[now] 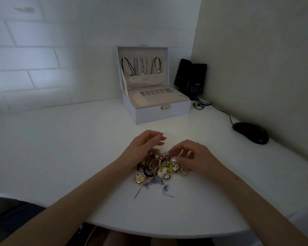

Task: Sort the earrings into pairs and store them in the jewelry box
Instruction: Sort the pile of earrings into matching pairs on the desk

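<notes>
Gold earrings [158, 168] heaped beneath the fingertips [174, 159]; left hand [144, 145] loosely spread, right hand [194, 156] curled, grip unclear. Looks like sifting; next, isolate one pair.

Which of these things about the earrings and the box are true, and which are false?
1. The box is open. True.
2. The earrings lie in one pile on the table. True.
3. The mouse is left of the box. False: it is to its right.
4. Both hands are in the box. False: the left hand and right hand are at the pile.
5. Necklaces hang in the lid. True.
</notes>
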Demonstrator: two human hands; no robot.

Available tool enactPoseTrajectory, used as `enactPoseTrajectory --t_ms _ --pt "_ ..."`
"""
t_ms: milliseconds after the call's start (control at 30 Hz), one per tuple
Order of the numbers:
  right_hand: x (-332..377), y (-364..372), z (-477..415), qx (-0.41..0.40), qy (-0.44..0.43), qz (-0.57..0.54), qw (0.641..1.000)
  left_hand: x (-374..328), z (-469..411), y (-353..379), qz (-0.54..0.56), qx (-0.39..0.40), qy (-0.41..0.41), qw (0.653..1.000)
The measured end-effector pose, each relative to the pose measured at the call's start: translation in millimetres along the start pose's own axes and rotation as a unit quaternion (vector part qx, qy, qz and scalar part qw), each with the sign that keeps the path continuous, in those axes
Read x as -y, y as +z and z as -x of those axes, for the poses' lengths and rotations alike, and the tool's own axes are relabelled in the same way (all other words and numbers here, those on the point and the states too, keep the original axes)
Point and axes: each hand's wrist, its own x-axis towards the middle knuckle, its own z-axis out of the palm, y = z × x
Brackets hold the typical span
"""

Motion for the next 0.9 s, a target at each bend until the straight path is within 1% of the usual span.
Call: enactPoseTrajectory --t_ms 67,133,200,267,333,433,500,567,633,733,833,900 --pt "1.7 -0.1 0.8 0.011 -0.013 0.017 1.000 1.1 1.0 -9.2 -0.028 -0.045 0.021 0.998" --pt "1.9 -1.6 1.1 0.020 -0.021 0.033 0.999 2.9 5.0 -22.0 -0.113 -0.067 0.054 0.990" --pt "1.9 -2.3 1.9 0.024 -0.021 0.032 0.999 4.7 9.0 -30.3 -0.221 -0.056 0.067 0.971" --pt "2.6 -3.3 3.1 0.015 -0.015 0.008 1.000 6.1 10.1 -32.8 -0.274 -0.019 0.054 0.960" --pt "2.7 -6.6 4.1 0.003 -0.005 -0.007 1.000 3.3 9.5 -36.6 -0.251 0.022 0.028 0.967" --pt "1.4 -12.1 4.5 0.011 0.016 -0.019 1.000 -6.0 11.5 -48.0 -0.159 0.105 0.003 0.982" --pt "1.0 -12.5 4.2 0.022 0.019 -0.022 0.999 -9.4 14.7 -53.5 -0.156 0.189 -0.026 0.969" --pt "0.7 -10.6 4.1 0.021 0.012 -0.012 1.000 -9.5 18.0 -54.8 -0.192 0.256 -0.059 0.946" --pt "0.8 -8.7 4.3 0.017 0.003 0.000 1.000 -9.3 19.2 -54.9 -0.219 0.272 -0.063 0.935" --pt "-1.1 -6.0 2.9 -0.001 -0.017 0.025 1.000 -10.9 18.5 -53.9 -0.236 0.271 -0.050 0.932" --pt "-0.2 -4.5 -2.3 -0.018 -0.076 0.061 0.995 -10.4 18.1 -53.0 -0.230 0.272 -0.046 0.933" --pt "2.2 -2.5 -8.7 0.001 -0.117 0.119 0.986 -9.5 17.8 -52.6 -0.224 0.266 -0.039 0.937"
